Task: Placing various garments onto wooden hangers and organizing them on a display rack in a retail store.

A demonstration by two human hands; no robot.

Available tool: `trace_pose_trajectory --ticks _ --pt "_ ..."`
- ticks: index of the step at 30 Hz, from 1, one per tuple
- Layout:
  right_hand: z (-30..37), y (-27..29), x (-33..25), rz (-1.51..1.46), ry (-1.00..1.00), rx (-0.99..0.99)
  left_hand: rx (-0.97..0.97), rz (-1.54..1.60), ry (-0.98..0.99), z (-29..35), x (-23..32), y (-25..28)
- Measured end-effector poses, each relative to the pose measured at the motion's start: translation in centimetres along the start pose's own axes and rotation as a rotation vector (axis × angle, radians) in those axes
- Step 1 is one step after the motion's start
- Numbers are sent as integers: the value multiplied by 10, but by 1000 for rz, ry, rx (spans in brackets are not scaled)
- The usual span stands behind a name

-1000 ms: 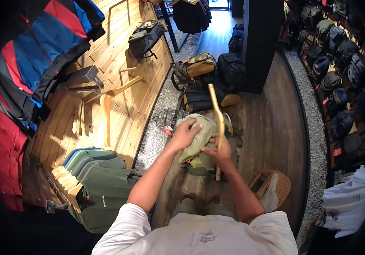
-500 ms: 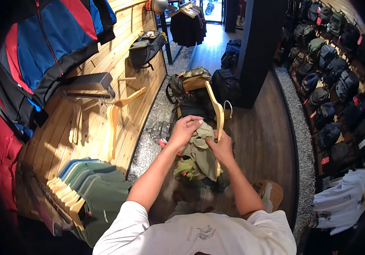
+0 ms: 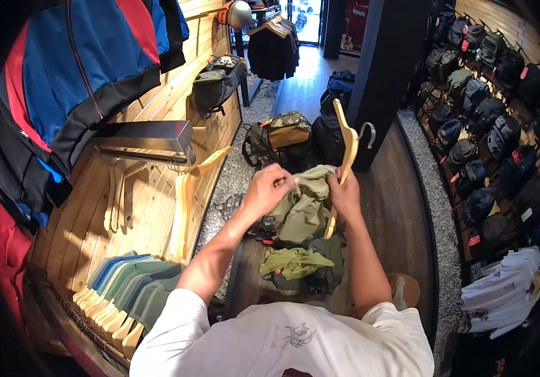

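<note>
In front of my chest hangs a crumpled olive-green garment (image 3: 302, 210), held up between my two hands. My left hand (image 3: 266, 192) has its fingers closed in a pinch at the cloth's upper left edge. Wrapped round a pale wooden hanger (image 3: 348, 146) is my right hand (image 3: 346, 196), which also touches the garment's upper right corner. The hanger stands nearly upright, its metal hook pointing right. Below the garment, a yellow-green cloth (image 3: 296, 261) lies over dark backpacks. What kind of garment I hold is hidden by its folds.
Shirts on hangers (image 3: 125, 289) fill a rail at lower left. Empty wooden hangers (image 3: 183, 213) hang from a metal bracket (image 3: 147, 135). Jackets (image 3: 62, 75) hang upper left. A dark pillar (image 3: 386, 75) stands ahead; backpacks (image 3: 490, 113) line the right wall. A camouflage backpack (image 3: 276, 135) sits ahead.
The hanger has moved right and up in my right hand. The olive garment is spread wider and lifted off the yellow-green cloth, which now shows fully. My view has shifted slightly.
</note>
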State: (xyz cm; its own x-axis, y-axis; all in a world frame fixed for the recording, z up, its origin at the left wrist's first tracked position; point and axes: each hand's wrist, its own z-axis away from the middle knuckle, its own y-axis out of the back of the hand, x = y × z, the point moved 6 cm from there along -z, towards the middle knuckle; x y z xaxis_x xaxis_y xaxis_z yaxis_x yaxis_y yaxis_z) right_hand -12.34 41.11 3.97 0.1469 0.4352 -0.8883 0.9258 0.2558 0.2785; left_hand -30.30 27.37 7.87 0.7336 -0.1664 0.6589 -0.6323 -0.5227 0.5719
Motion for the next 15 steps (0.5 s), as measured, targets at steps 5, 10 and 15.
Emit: trace_pose_trajectory --ticks 5,10,15 --pt "19 -41 8 -266 -168 -234 96 211 36 -12 -9 7" --pt "16 -60 38 64 -51 -354 19 215 110 -14 -8 -6" --pt "1 -46 35 -9 31 -169 52 211 153 -19 -12 -7"
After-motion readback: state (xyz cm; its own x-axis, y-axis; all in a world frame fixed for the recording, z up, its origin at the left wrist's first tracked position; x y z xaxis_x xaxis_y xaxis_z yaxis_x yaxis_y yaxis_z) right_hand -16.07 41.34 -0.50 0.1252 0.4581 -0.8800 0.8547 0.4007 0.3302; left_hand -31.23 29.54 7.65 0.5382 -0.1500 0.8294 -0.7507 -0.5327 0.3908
